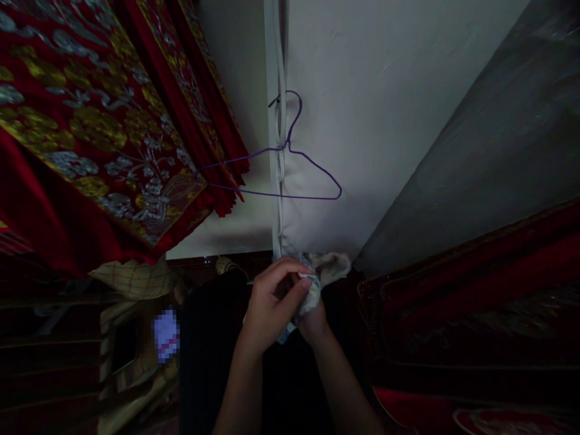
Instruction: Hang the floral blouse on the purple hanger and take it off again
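In front of my body my left hand pinches a small crumpled whitish cloth with bluish and yellowish marks, thumb pressed on top. My right hand is below and to the right, pressed against the same cloth. Its fingers are mostly hidden behind the bundle. A pale grey-white, soft-looking end sticks out beyond the hands to the right; I cannot tell whether it is part of the same piece. Above the hands, a purple wire hanger hangs by its hook from a white cord along the wall.
Red cloth with gold and silver embroidery hangs at the left, overlapping the hanger's left end. Below it are a checked cloth and a wooden chair-like frame. Dark red, patterned furnishings stand at the right. The light is dim.
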